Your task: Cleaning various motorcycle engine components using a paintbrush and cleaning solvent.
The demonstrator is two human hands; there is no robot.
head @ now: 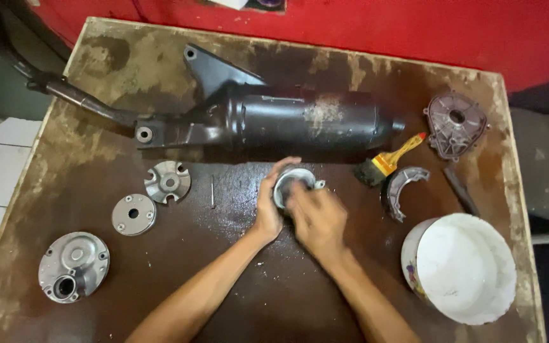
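My left hand (268,203) curls around a small round grey metal part (289,180) at the middle of the brown table (96,114), just in front of the black exhaust muffler (287,121). My right hand (316,219) is blurred and lies over the near right side of the same part, fingers on it. Whether the right hand holds anything else is hidden by the blur.
Left of my hands lie a slotted metal disc (168,181), a flat round disc (133,215), a domed metal cover (73,265) and a thin pin (212,192). To the right are a yellow-handled brush (389,162), brake shoes (403,189), a grey housing cover (455,124) and a white bowl (462,267).
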